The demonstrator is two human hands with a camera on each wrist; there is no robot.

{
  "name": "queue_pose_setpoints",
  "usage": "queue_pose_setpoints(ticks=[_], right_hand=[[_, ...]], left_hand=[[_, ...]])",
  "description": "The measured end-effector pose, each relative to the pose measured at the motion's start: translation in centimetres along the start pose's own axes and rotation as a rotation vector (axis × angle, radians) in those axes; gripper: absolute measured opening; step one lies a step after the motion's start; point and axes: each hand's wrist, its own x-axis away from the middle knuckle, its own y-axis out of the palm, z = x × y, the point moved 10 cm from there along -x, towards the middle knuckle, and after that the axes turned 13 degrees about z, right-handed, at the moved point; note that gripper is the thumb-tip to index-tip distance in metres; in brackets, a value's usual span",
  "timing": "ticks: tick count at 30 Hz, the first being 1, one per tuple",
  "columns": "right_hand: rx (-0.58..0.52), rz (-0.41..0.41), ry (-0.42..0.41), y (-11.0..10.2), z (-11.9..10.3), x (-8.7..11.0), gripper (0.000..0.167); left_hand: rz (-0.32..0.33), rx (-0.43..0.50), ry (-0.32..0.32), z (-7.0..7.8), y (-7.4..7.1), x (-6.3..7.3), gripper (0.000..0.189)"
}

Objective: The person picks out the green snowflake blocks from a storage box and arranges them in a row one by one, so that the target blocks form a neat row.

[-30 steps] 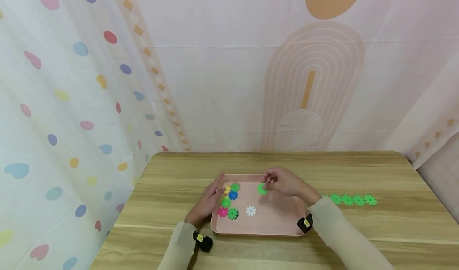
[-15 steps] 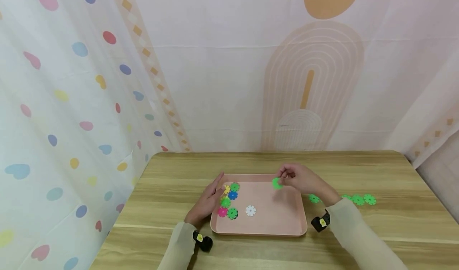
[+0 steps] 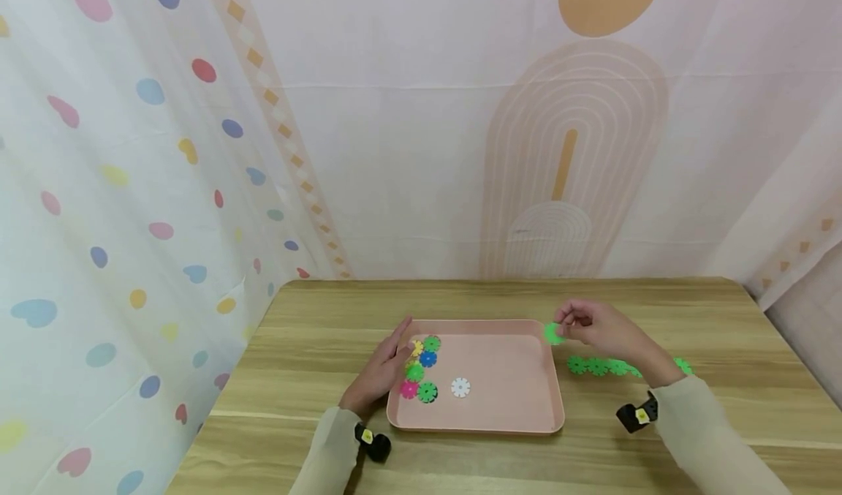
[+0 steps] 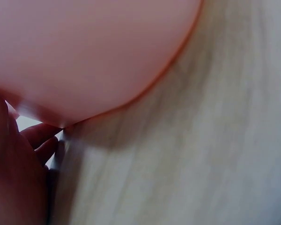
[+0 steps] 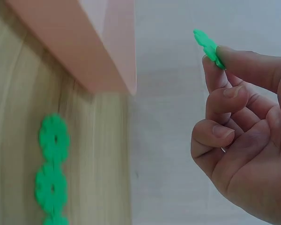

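By the thumb and forefinger of the right hand (image 3: 604,330), a bright green, round, notched plastic disc (image 3: 552,334) is pinched at its rim; being probably light, thin and stiff, it is best held there. Nearer the body, similar green discs (image 3: 597,366) are lined up; leftward, a pink rectangular tray (image 3: 506,385) is touched by the left hand (image 3: 378,374), fingers outstretched

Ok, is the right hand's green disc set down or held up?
Held up: in the right wrist view, the green disc is pinched by the right hand, clear of the table.
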Motion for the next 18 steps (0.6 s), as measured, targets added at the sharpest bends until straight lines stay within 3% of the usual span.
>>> queue_pose_setpoints(ticks=[11, 18], right_hand=[[0.076, 0.078, 0.114, -5.2, 4.0, 3.0, 0.020], [0.058, 0.129, 0.106, -7.9, 6.4, 5.4, 0.018]], left_hand=[[0.006, -0.013, 0.005, 0.0, 0.2, 0.0, 0.057], [0.019, -0.029, -0.009, -0.4, 0.1, -0.1, 0.058]])
